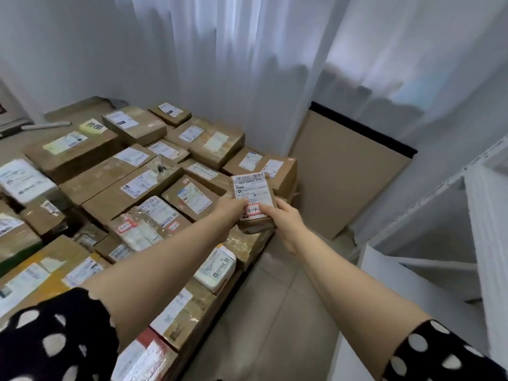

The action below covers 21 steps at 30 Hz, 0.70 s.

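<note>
I hold a small cardboard parcel (254,200) in both hands, lifted above the right edge of the spread of boxes (132,185) that covers the floor (275,312). My left hand (230,213) grips its left side, fingers curled under and the thumb laid on top. My right hand (286,220) grips the right side the same way, its thumb pressing on the red-bordered sticker (253,212) with "3-4" handwritten on it. The parcel's white shipping label (250,187) faces up at me, barcode at the far end. Just below my left forearm lies a white padded mailer (217,268) on a taped box. A flat cardboard sheet (349,174) leans against the white curtain (220,64) beyond the parcel, and white shelving (439,215) stands at my right
</note>
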{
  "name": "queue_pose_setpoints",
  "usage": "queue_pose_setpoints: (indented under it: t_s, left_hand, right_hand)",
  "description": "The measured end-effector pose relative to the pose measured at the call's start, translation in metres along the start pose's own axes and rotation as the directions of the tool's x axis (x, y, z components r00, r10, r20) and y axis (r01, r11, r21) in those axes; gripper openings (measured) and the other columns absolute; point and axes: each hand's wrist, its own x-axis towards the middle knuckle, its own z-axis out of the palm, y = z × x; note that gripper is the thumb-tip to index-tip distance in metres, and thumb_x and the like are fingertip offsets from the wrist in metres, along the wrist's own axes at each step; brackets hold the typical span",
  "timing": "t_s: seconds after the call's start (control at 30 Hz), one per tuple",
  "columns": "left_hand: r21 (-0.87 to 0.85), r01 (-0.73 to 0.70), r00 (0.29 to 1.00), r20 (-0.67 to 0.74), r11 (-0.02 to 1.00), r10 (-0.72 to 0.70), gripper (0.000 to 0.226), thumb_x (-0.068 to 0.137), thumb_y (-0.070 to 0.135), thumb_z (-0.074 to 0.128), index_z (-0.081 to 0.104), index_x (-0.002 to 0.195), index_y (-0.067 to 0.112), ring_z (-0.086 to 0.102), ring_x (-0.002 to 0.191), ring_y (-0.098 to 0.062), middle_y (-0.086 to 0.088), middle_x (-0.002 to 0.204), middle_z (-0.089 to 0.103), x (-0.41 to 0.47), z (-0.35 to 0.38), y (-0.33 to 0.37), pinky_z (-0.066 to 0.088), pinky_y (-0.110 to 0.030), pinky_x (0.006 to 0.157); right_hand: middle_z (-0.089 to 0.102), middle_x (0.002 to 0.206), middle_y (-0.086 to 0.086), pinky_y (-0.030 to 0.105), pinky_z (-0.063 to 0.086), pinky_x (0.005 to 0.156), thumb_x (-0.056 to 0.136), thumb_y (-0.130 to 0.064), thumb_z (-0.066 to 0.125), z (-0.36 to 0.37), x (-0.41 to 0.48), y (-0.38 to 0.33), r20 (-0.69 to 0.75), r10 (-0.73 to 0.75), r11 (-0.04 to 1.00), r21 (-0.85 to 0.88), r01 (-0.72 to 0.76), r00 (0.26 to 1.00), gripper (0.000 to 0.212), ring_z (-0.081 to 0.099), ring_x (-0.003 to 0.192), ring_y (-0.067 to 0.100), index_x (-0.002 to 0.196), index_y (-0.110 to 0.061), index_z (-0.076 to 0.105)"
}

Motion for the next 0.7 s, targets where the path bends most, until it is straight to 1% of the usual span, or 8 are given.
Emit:
queue_pose_setpoints:
  t_s: [0.1, 0.2, 0.27, 0.33, 0.43, 0.53, 0.63, 0.7]
  left_hand:
    - [-0.042, 0.027, 1.0, -0.004, 0.999, -0.027, 0.015, 0.093, 0.005, 0.054, 0.059, 0.107, 0.005, 0.064, 0.1, -0.026, -0.011, 0.109, 0.065, 0.036, 0.004, 0.012, 0.051, -0.039, 0.094]
    - [-0.039, 0.063, 0.996, -0.057, 0.997, -0.065, 0.006, 0.089, 0.008, 0.058, 0.062, 0.087, 0.004, 0.061, 0.092, -0.025, -0.02, 0.111, 0.067, 0.08, -0.001, 0.023, 0.05, -0.04, 0.09]
    - [-0.049, 0.091, 0.993, -0.067, 0.995, -0.094, 0.007, 0.086, 0.009, 0.058, 0.064, 0.085, 0.007, 0.056, 0.089, -0.024, -0.02, 0.113, 0.066, 0.111, -0.005, 0.028, 0.047, -0.036, 0.078]
    - [-0.066, 0.117, 0.99, -0.068, 0.991, -0.122, 0.011, 0.085, 0.01, 0.055, 0.066, 0.087, 0.009, 0.053, 0.091, -0.022, -0.016, 0.109, 0.067, 0.138, -0.008, 0.035, 0.041, -0.032, 0.074]
    - [-0.071, 0.14, 0.985, -0.088, 0.988, -0.146, 0.013, 0.088, 0.012, 0.053, 0.065, 0.085, 0.01, 0.048, 0.083, -0.019, -0.01, 0.092, 0.06, 0.17, -0.013, 0.048, 0.037, -0.028, 0.068]
    - [-0.065, 0.161, 0.98, -0.108, 0.985, -0.167, 0.011, 0.088, 0.013, 0.055, 0.064, 0.082, 0.012, 0.05, 0.073, -0.012, -0.003, 0.082, 0.06, 0.197, -0.023, 0.058, 0.037, -0.023, 0.064]
    - [-0.079, 0.194, 0.965, -0.165, 0.978, -0.204, 0.013, 0.087, 0.015, 0.057, 0.067, 0.095, 0.011, 0.054, 0.079, -0.012, -0.001, 0.088, 0.063, 0.225, -0.035, 0.064, 0.04, -0.025, 0.064]
    - [-0.101, 0.205, 0.959, -0.178, 0.974, -0.22, 0.015, 0.088, 0.014, 0.056, 0.064, 0.1, 0.01, 0.055, 0.084, -0.014, -0.002, 0.092, 0.063, 0.239, -0.041, 0.067, 0.04, -0.024, 0.062]
  right_hand:
    - [0.07, 0.109, 0.002, 0.03, 0.052, 0.077, 0.091, -0.015, 0.061, 0.002, 0.05, -0.008, 0.074, 0.068, 0.998, -0.01, -0.067, 0.995, 0.034, 0.067, 0.098, 0.02, 0.125, -0.018, 0.06]
    - [0.065, 0.121, 0.001, 0.024, 0.048, 0.068, 0.09, -0.021, 0.063, 0.009, 0.097, -0.019, 0.084, 0.112, 0.992, -0.062, -0.107, 0.99, 0.049, 0.064, 0.1, 0.015, 0.137, -0.018, 0.05]
    - [0.067, 0.116, 0.0, 0.024, 0.049, 0.068, 0.091, -0.019, 0.062, 0.014, 0.127, -0.025, 0.069, 0.118, 0.99, -0.081, -0.112, 0.991, 0.039, 0.065, 0.095, 0.014, 0.129, -0.017, 0.056]
    - [0.067, 0.114, 0.001, 0.022, 0.048, 0.066, 0.092, -0.017, 0.06, 0.02, 0.155, -0.034, 0.064, 0.134, 0.986, -0.104, -0.126, 0.989, 0.032, 0.065, 0.092, 0.014, 0.124, -0.018, 0.058]
    - [0.065, 0.114, -0.001, 0.02, 0.043, 0.067, 0.094, -0.019, 0.059, 0.031, 0.197, -0.046, 0.075, 0.168, 0.974, -0.168, -0.153, 0.983, 0.03, 0.062, 0.093, 0.012, 0.124, -0.021, 0.055]
    - [0.067, 0.115, 0.002, 0.025, 0.041, 0.075, 0.094, -0.022, 0.058, 0.044, 0.235, -0.05, 0.111, 0.223, 0.956, -0.218, -0.196, 0.968, 0.029, 0.061, 0.098, 0.015, 0.123, -0.02, 0.056]
    - [0.07, 0.107, 0.003, 0.031, 0.049, 0.085, 0.093, -0.018, 0.059, 0.059, 0.266, -0.047, 0.143, 0.286, 0.943, -0.216, -0.252, 0.947, 0.029, 0.065, 0.094, 0.017, 0.122, -0.016, 0.058]
    - [0.07, 0.106, 0.002, 0.028, 0.05, 0.079, 0.093, -0.019, 0.06, 0.069, 0.286, -0.046, 0.163, 0.32, 0.932, -0.234, -0.278, 0.933, 0.031, 0.066, 0.092, 0.015, 0.124, -0.017, 0.057]
